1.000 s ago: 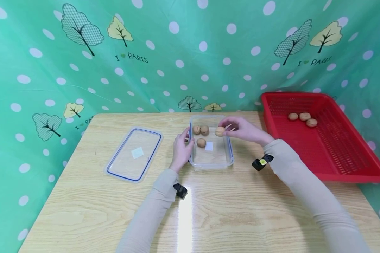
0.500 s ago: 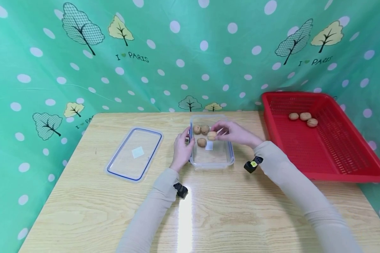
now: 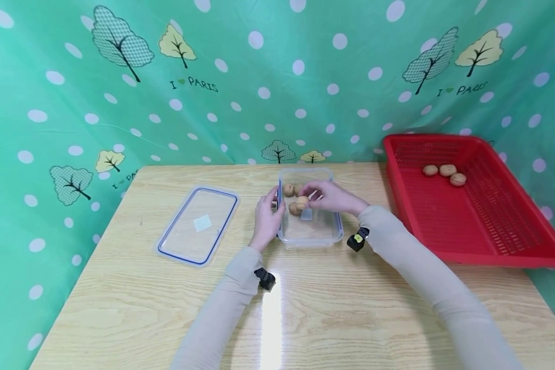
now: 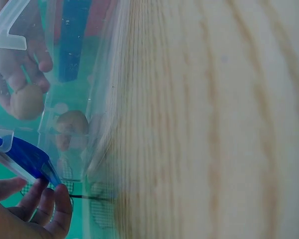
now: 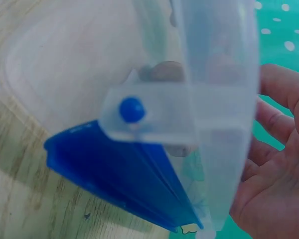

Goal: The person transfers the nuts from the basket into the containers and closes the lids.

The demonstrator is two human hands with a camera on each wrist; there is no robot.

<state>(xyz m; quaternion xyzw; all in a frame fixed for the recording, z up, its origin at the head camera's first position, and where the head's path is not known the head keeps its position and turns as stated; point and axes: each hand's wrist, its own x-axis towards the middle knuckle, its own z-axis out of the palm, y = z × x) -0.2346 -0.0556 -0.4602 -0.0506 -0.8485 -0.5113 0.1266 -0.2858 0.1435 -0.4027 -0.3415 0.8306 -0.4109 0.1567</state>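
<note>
A clear plastic food container (image 3: pixel 311 240) stands at the table's far middle. My left hand (image 3: pixel 266 218) grips its left side; in the left wrist view those fingertips (image 4: pixel 63 209) lie against a blue latch (image 4: pixel 30 157). Over the container's left half, my right hand (image 3: pixel 333 198) pinches a walnut (image 3: pixel 302 202) between thumb and fingers. Inside lie a walnut (image 3: pixel 289 189) at the back and another walnut (image 3: pixel 294 209) just below the held one. A third, behind, is partly covered by the right fingers. Seen from the right wrist, the container wall (image 5: pixel 224 109) hides the fingertips.
A clear lid (image 3: pixel 197 226) with a blue seal lies flat on the left of the table (image 3: pixel 342 318). To the right stands a red plastic basket (image 3: pixel 453 226) with several walnuts (image 3: pixel 447 170) at its back. A green patterned curtain (image 3: pixel 240 67) hangs behind.
My right hand has carried its walnut leftward and slightly toward me, from the container's right side to over its left half. The left hand has stayed in place.
</note>
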